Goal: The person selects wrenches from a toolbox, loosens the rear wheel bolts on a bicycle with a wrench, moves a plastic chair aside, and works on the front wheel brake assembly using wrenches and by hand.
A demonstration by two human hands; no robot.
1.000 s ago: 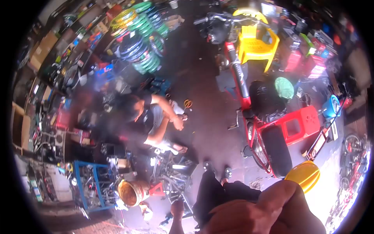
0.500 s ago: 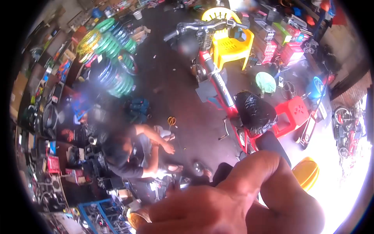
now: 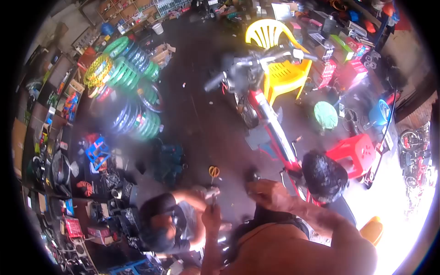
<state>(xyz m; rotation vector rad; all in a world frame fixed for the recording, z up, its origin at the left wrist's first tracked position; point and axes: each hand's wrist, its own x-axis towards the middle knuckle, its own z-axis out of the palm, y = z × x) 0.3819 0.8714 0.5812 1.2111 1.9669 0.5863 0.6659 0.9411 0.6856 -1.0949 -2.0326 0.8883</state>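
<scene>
My left hand [image 3: 211, 219] is raised at the lower middle, its fingers closed, and overlaps the seated co-worker's arms in view. Something thin and blurred shows at its top; I cannot make it out. My right hand [image 3: 271, 195] is held in front of my body, fingers curled together; what they hold, if anything, is hidden. To its right stands a red bike [image 3: 276, 130] with a black-wrapped seat [image 3: 324, 177]. Orange-handled scissors [image 3: 213, 172] lie on the floor beyond my left hand.
A co-worker in a dark shirt [image 3: 158, 206] sits at the lower left. Coiled tyres [image 3: 123, 75] are stacked at the upper left. A yellow chair [image 3: 286, 75] stands behind the handlebar, with a red stool [image 3: 360, 153] and a blue bucket [image 3: 379, 113] at the right.
My right hand has drawn back from close to the camera and moved right. My left hand has come up into view. The view has shifted, so the co-worker sits lower in it.
</scene>
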